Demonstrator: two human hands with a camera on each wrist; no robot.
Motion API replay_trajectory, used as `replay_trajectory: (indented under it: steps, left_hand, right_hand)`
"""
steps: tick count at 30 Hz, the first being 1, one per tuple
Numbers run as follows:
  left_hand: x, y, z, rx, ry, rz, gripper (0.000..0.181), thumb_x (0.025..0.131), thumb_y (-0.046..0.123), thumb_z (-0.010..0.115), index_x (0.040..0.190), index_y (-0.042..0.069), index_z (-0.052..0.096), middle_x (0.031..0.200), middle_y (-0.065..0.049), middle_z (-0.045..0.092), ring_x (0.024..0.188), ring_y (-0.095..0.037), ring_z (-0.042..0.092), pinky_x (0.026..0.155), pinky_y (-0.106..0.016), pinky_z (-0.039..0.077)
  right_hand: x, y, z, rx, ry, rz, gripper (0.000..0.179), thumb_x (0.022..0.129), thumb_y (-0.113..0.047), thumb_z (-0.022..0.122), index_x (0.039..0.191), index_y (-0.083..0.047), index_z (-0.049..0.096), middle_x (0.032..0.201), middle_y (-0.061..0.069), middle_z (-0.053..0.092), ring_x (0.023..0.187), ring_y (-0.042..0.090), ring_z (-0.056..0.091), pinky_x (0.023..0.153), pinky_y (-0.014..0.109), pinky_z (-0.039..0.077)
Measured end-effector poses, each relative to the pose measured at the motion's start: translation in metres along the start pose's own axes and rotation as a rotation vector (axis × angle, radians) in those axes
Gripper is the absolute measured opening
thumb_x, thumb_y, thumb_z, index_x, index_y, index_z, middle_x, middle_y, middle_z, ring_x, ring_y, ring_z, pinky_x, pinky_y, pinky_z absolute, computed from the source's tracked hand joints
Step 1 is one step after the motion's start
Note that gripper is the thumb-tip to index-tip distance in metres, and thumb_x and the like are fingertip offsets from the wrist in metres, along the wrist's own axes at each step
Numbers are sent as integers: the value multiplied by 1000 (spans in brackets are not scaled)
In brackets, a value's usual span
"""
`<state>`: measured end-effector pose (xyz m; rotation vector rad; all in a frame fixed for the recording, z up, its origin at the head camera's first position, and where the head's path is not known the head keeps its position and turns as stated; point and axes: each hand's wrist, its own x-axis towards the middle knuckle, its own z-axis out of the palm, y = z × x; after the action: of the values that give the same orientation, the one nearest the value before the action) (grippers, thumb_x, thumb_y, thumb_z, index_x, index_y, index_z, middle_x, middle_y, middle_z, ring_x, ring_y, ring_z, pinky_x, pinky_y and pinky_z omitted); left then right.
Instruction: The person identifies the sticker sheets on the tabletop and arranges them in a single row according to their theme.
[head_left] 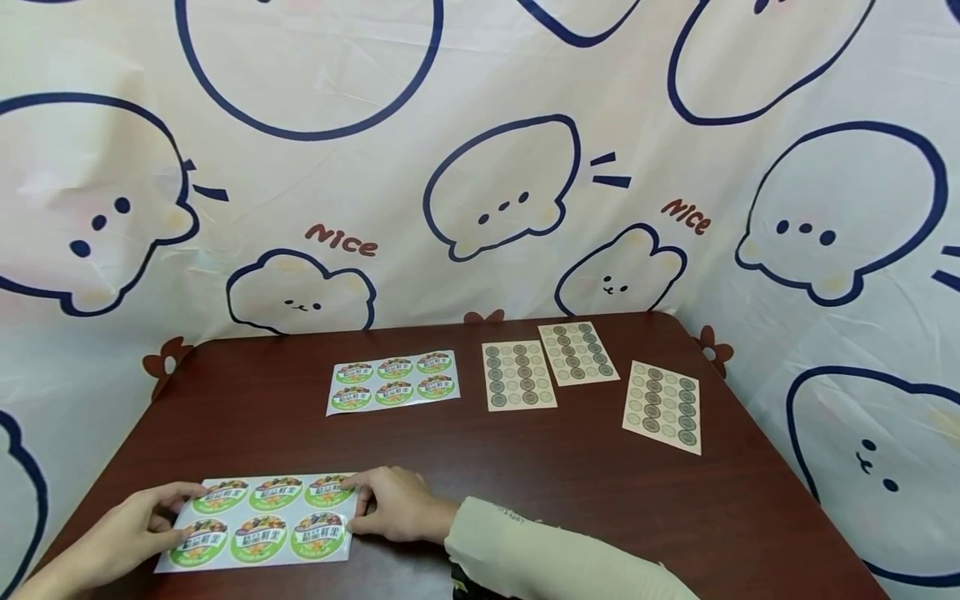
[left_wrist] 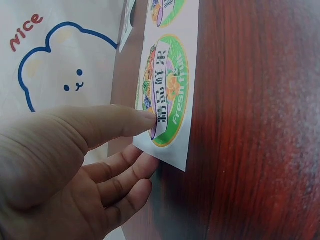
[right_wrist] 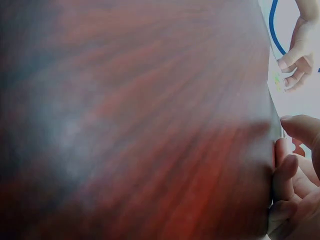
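Observation:
A white sheet of stickers (head_left: 258,537) lies at the front left of the table, with two rows of round green fruit labels. My left hand (head_left: 123,533) pinches its left edge, thumb over the lower label and fingers at the upper corner. In the left wrist view the thumb (left_wrist: 120,122) presses on a label marked "Fresh Fruit", while the other fingers curl under the sheet. At the opposite edge, my right hand (head_left: 397,504) pinches the sheet between thumb and forefinger. The right wrist view shows that hand (right_wrist: 300,175) only at its border, with the sheet mostly hidden.
Behind lies a second sheet of fruit labels (head_left: 393,383). Cream sheets of small round stickers lie at the back (head_left: 519,375) and, to the right, another cream sheet (head_left: 663,406). A cartoon-printed cloth (head_left: 405,192) surrounds the brown table (head_left: 570,492).

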<state>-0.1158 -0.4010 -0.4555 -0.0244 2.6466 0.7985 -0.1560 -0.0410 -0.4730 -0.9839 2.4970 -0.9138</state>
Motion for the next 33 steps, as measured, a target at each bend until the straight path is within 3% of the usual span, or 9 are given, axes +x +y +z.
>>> replay_trajectory:
  steps: [14, 33]
  left_hand:
    - [-3, -1, 2, -3, 5, 7, 52, 87, 3, 73, 134, -10, 53, 104, -11, 61, 76, -16, 59, 62, -26, 50]
    - [-8, -1, 0, 0, 22, 26, 52, 88, 6, 73, 134, -9, 53, 105, -11, 60, 75, -14, 58, 62, -25, 49]
  right_hand:
    - [4, -1, -2, 89, -56, 42, 49, 88, -24, 80, 135, -25, 65, 74, -19, 68, 62, -9, 56, 53, 17, 43]
    - [7, -7, -4, -18, -48, 30, 49, 87, -26, 81, 134, -26, 66, 69, -21, 63, 56, -6, 54, 48, 18, 39]
